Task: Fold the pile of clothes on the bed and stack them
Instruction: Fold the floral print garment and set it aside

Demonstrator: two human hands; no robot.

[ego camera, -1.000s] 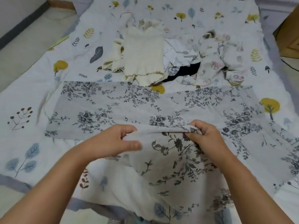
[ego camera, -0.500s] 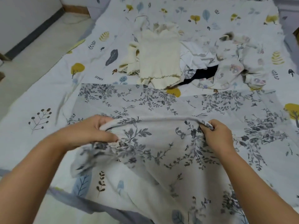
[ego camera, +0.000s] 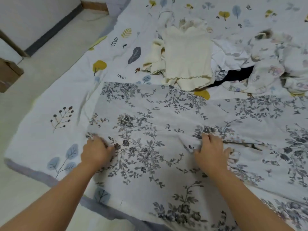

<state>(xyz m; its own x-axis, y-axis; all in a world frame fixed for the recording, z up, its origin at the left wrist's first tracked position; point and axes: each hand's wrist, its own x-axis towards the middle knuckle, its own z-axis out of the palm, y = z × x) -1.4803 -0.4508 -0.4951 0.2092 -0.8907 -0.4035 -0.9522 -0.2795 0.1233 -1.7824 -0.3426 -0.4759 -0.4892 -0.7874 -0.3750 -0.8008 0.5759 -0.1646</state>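
Observation:
A large grey garment with a dark floral print [ego camera: 166, 114] lies spread across the near part of the bed. My left hand [ego camera: 96, 151] grips its fabric near the garment's left edge. My right hand [ego camera: 210, 150] pinches a bunched fold of the same cloth near the middle. Behind it lies the pile: a cream ribbed top [ego camera: 187, 54], a white garment [ego camera: 228, 55], something dark [ego camera: 233, 77] and a pale printed piece [ego camera: 266, 69].
The bed [ego camera: 66, 124] has a white sheet with leaf and tree prints and a grey border along its near edge. Pale floor [ego camera: 46, 52] lies to the left, with a brown box [ego camera: 8, 75] at the far left.
Both hands have moved apart and down onto the bed, laying the lifted floral fabric flat. The left hand went left towards the garment's edge. The view has shifted left.

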